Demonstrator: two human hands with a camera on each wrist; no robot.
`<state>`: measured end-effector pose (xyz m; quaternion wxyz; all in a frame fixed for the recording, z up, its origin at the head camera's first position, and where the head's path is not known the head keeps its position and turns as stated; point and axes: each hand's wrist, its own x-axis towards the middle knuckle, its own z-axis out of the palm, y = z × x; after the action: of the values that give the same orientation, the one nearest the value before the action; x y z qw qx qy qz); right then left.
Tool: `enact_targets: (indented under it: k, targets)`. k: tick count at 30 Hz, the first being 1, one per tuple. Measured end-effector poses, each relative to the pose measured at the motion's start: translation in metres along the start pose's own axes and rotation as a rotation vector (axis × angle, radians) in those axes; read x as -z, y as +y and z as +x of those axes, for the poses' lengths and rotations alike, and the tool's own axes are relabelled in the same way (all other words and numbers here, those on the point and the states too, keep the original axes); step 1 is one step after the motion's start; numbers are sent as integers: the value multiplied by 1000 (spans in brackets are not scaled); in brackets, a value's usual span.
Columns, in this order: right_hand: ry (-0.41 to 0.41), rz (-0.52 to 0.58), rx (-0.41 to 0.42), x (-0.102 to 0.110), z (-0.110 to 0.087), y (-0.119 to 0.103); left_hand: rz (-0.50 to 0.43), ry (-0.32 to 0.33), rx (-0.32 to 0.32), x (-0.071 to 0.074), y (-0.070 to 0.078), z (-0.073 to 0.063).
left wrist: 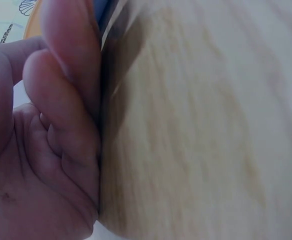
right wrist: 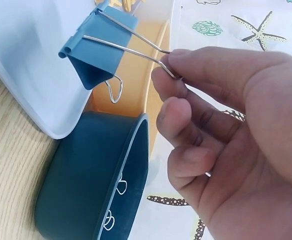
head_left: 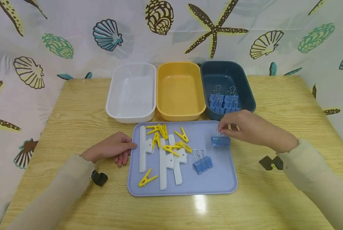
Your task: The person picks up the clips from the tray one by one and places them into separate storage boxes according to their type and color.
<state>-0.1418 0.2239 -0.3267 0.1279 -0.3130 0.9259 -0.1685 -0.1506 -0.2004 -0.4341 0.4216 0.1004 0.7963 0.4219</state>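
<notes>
My right hand (head_left: 244,126) pinches a wire handle of a blue binder clip (head_left: 220,141) between thumb and fingertips, over the right side of the lavender tray (head_left: 217,179). In the right wrist view the clip (right wrist: 102,47) hangs from that handle, its other handle loose below. My left hand (head_left: 111,148) rests on the table at the tray's left edge, thumb touching the rim and fingers loosely bent. Another blue binder clip (head_left: 203,164) lies on the tray, beside several white bag clips (head_left: 163,172) and several yellow clothespins (head_left: 147,178).
Behind the tray stand a white bin (head_left: 131,111), a yellow bin (head_left: 181,111) and a dark teal bin (head_left: 247,92) side by side. Several blue binder clips (head_left: 224,103) sit in the teal bin. A shell-patterned cloth (head_left: 171,41) hangs behind the wooden table (head_left: 82,105).
</notes>
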Motion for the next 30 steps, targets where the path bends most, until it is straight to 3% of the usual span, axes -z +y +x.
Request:
enact_targets:
  k: [30]
  targets:
    - [16, -47, -19, 13, -2, 5, 3, 11, 17, -1, 1, 0]
